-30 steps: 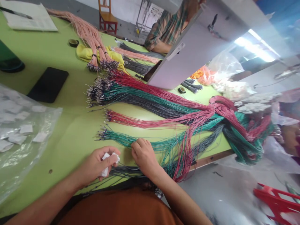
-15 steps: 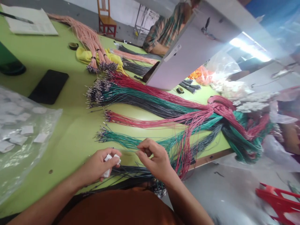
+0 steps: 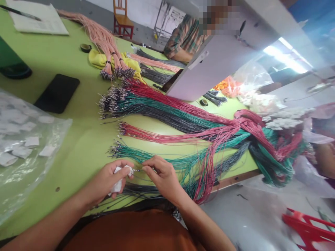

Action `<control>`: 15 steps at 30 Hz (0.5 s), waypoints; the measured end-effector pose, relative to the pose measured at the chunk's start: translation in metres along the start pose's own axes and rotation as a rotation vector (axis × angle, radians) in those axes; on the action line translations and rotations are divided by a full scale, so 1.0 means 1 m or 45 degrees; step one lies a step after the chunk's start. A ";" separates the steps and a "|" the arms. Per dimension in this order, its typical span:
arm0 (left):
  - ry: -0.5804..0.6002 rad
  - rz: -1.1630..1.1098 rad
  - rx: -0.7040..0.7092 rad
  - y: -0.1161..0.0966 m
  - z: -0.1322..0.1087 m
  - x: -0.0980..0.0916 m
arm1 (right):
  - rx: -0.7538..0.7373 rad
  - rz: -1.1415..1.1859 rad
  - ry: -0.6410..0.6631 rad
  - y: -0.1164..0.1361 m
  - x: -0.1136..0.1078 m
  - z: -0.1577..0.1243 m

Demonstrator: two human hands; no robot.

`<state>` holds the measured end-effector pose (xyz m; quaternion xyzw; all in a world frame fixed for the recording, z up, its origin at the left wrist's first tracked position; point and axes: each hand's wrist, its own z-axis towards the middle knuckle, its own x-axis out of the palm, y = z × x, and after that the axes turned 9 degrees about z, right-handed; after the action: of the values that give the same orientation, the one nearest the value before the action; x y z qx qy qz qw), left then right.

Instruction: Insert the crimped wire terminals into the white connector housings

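My left hand (image 3: 108,181) is closed around white connector pieces (image 3: 117,179), one of them pinched between thumb and forefinger. Just to the right, my right hand (image 3: 162,174) pinches a thin wire close behind its dark, metal-tipped end (image 3: 137,170), which points at the pinched white piece. Whether tip and piece touch is too small to tell. Green wires (image 3: 151,157) lie beyond my hands, with a thin bundle of red wires (image 3: 162,137) behind them. Black wires (image 3: 146,190) run beneath and in front of my hands.
At left lie a clear bag of white pieces (image 3: 47,150) and a black phone (image 3: 58,93). Thick wire bundles (image 3: 170,115) stretch across the green table (image 3: 83,146). A grey panel (image 3: 199,75) stands behind, with a person's forearm (image 3: 183,55) beyond it.
My right hand has moved left toward my left hand, and a wire tip now shows between them. The view has shifted slightly.
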<state>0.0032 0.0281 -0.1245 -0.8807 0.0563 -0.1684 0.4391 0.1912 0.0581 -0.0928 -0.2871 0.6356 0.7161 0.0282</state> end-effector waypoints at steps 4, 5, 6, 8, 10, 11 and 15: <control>-0.023 -0.012 -0.015 -0.001 0.001 0.000 | -0.027 0.003 0.023 -0.001 0.000 -0.004; -0.024 -0.020 -0.018 -0.001 0.001 0.000 | -0.032 -0.001 0.023 0.000 0.000 -0.005; -0.024 -0.030 -0.017 0.000 0.001 0.000 | -0.041 -0.003 0.024 0.000 0.001 -0.006; -0.025 -0.043 -0.020 0.000 0.001 0.000 | -0.066 -0.002 0.029 0.000 0.001 -0.007; -0.026 -0.044 -0.032 0.000 0.001 0.000 | -0.087 0.008 0.031 0.000 0.003 -0.008; -0.028 -0.046 -0.037 0.000 0.001 0.000 | -0.092 0.016 0.032 -0.001 0.004 -0.008; -0.038 -0.068 -0.047 0.000 0.000 0.000 | -0.078 0.025 0.034 -0.003 0.009 -0.007</control>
<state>0.0029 0.0282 -0.1245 -0.8922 0.0295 -0.1659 0.4190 0.1877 0.0489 -0.0994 -0.2910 0.6166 0.7315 0.0038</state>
